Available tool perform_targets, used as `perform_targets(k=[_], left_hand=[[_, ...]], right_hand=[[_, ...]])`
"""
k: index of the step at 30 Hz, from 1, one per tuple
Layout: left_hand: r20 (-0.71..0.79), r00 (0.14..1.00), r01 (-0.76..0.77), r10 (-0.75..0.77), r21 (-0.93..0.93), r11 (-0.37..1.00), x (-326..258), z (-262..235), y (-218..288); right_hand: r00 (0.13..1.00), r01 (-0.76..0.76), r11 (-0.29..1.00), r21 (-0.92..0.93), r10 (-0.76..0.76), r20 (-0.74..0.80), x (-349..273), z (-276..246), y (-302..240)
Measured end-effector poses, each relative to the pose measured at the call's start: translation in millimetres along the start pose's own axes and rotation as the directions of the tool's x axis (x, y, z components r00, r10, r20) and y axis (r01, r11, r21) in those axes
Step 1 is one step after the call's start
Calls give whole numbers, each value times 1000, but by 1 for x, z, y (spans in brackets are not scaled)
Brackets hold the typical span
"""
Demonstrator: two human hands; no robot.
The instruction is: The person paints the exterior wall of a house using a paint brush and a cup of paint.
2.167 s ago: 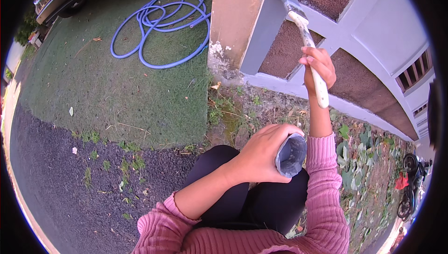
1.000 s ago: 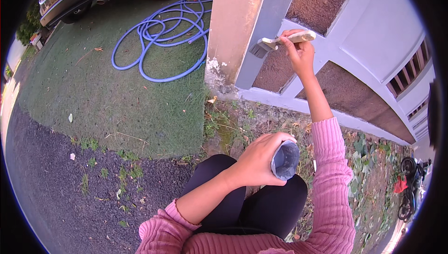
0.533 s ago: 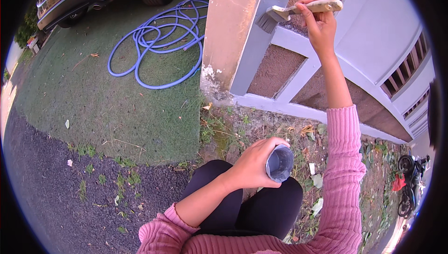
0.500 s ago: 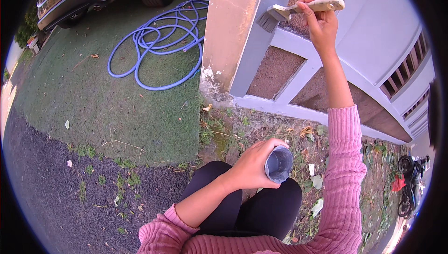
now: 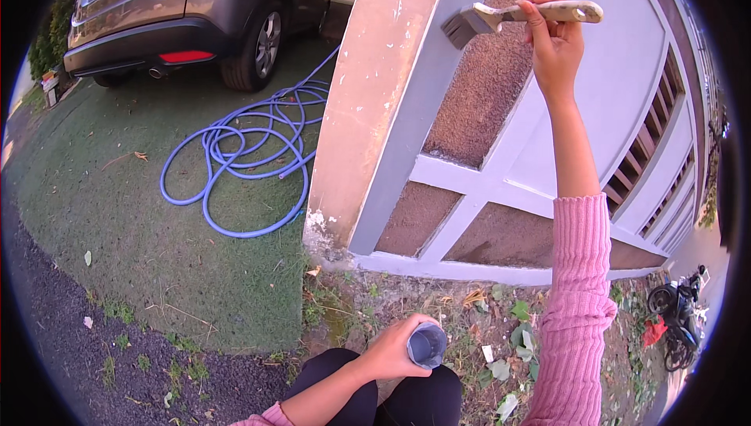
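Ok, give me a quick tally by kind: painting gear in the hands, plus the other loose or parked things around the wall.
Paintbrush, in right hand: 1
Paint cup, in left hand: 1
Blue hose on the grass: 1
Car: 1
Motorbike: 1
Total: 5

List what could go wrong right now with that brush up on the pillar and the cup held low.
1. The right hand holds the paintbrush high at arm's length; grey paint may drip onto the pink sleeve.
2. The left hand holds the small paint cup above the knees; tilted, it could spill.
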State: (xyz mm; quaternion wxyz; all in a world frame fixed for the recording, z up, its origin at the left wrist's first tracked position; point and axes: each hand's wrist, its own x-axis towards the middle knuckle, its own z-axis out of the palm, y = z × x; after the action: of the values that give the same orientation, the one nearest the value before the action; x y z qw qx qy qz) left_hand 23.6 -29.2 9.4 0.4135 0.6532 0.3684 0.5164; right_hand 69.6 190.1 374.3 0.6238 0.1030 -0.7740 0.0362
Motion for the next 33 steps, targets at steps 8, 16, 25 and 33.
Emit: perform_targets(k=[8,16,25,33], left_hand=[[-12,999,-51,51,-16,999,4,-2,2],[-28,999,-41,41,-23,999,-5,-6,7],[-23,998,-52,53,51,997,-7,-10,7],[9,996,-90,90,-6,996,-2,-2,2]], right_hand=[[897,443,878,-181,-433,92,21,12,10],[902,424,850,-314,-363,234,-66,29,1],[983,-152,988,-3,152,101,-89,10,-32],[862,-481,877,9,470,190,-7,8,23]])
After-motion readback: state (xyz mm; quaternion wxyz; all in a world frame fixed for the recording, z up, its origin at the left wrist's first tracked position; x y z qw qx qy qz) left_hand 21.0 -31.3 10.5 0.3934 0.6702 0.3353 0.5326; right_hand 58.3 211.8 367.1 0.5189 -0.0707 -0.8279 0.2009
